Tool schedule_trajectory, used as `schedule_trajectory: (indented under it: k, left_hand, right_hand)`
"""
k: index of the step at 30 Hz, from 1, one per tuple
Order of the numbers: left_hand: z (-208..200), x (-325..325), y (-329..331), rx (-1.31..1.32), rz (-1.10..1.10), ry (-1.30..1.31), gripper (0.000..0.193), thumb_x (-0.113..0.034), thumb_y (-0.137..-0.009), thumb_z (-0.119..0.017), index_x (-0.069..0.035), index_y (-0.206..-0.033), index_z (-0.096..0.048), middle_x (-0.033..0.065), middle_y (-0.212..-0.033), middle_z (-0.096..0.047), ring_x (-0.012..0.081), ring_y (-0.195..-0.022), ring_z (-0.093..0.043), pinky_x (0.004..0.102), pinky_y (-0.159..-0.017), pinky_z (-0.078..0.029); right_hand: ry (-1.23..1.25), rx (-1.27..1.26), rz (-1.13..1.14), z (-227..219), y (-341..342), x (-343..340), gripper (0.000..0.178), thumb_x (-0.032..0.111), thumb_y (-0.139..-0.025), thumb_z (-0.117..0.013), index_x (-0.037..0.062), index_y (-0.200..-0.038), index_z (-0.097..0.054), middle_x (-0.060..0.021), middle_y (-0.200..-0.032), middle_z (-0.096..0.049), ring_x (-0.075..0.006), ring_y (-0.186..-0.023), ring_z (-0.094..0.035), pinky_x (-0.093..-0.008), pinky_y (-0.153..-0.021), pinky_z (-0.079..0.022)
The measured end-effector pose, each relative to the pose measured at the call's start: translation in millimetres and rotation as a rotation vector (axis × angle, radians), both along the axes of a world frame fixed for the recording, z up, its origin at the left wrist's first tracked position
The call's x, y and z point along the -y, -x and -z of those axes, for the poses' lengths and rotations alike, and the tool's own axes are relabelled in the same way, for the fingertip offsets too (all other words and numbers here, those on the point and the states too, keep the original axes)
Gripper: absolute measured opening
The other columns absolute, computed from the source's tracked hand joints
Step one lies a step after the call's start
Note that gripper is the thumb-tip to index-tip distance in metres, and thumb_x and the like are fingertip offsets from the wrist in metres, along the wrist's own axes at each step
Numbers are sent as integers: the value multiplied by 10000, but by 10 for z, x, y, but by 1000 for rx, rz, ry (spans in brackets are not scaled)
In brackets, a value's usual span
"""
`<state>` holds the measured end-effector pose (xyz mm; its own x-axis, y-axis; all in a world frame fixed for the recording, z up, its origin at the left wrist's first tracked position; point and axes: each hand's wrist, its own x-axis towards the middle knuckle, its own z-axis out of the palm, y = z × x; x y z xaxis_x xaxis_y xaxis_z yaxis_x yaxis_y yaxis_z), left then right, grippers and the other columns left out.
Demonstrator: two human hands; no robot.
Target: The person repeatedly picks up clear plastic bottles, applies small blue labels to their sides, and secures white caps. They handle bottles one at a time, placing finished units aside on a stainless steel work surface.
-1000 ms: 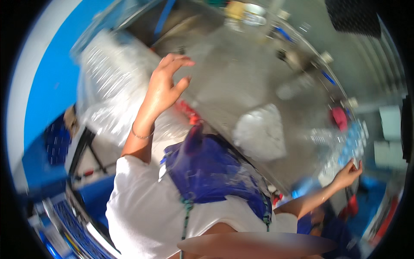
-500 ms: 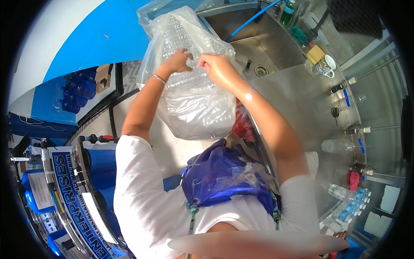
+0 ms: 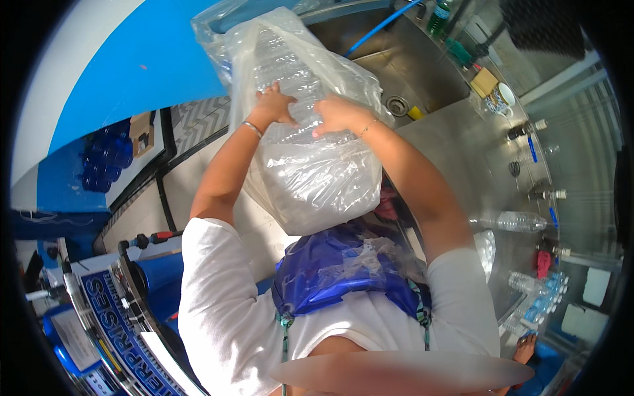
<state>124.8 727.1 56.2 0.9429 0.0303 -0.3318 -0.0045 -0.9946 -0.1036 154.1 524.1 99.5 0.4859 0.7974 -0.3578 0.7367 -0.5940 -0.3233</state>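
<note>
Two bare hands lay over a large translucent plastic bag (image 3: 317, 191), which stood in front of the person, left of a steel sink (image 3: 422, 79), with ridged clear plastic showing through its upper part. The left hand (image 3: 274, 105) had its fingers spread and its thumb well apart from them, against the bag's upper left; a bracelet (image 3: 253, 127) circled that wrist. Facing it, the right hand (image 3: 342, 116) reached in from the other side, thumb and fingertips likewise apart, a narrow gap dividing the two hands; whether either pinched any film could not be told. Below the bag, a shiny blue apron (image 3: 340, 270) covered the person's front over a white shirt (image 3: 218, 297). A blue hose (image 3: 381, 28) slanted across the sink, and a yellow sponge (image 3: 484, 82) sat beside a patterned mug (image 3: 502, 99) along the counter's far edge. Farther right, a clear bottle (image 3: 522, 221) lay on its side, near a cluster of small blue-capped bottles (image 3: 541, 297); another person's hand (image 3: 526, 348) showed just below these.
</note>
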Motion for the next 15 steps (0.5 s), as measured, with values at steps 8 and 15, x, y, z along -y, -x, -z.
schedule_trajectory:
  k: [8,15]
  left_hand:
    - [-356,-482,246,333,-284,719,651,-540,-659,-749,-190,-1203,-680,205,-1312,-537,347,-1236,-489,410,-1059,-356]
    - [-1142,143,495,519,82,1262,761,-551,-740,-695,-94,-1335,-565,140,-1374,-521,294,-1320,-415,484,-1077,-315]
  right_hand:
    - [-731,351,389,-964,577,1099,532,224,-675,-824,80,-1136,-602,-174,-1064,-588,-365,-925,-622,-425,-766,-501]
    - [-519,734,1000,-1566,1460,3040,502,179,-664,-825,122,-1112,-606,-88,-987,-599,-214,-780,-588,-341,-686,-495]
